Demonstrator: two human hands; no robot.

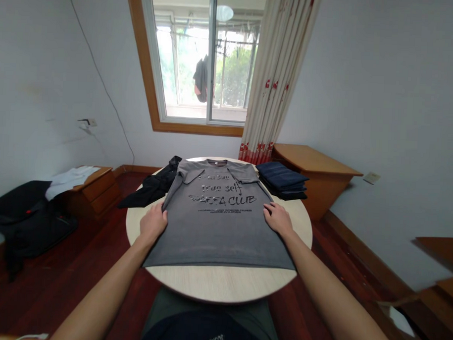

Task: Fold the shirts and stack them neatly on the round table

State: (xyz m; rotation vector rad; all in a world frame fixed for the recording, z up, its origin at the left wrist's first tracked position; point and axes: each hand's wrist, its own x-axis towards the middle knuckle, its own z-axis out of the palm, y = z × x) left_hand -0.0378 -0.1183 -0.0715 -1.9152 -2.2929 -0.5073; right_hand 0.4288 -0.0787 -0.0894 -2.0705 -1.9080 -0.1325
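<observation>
A grey T-shirt [217, 234] with black lettering lies spread front side up on a round pale table [222, 284]. Its collar points to the window and its hem to me. Both sleeves are folded inward over the chest. At the shirt's left side edge, my left hand [154, 221] is closed with the fabric in its fingers. Across from it, my right hand [279, 218] grips the right side edge, fingers curled onto the cloth. The fingertips are partly hidden on both hands.
Crumpled black clothing [155, 183] lies on the table's left. A stack of folded dark clothes [281, 179] sits at its right rear. Beyond stand a wooden desk [312, 160] and a curtain [276, 82]. A small cabinet [94, 192] and black bag [35, 218] are at left.
</observation>
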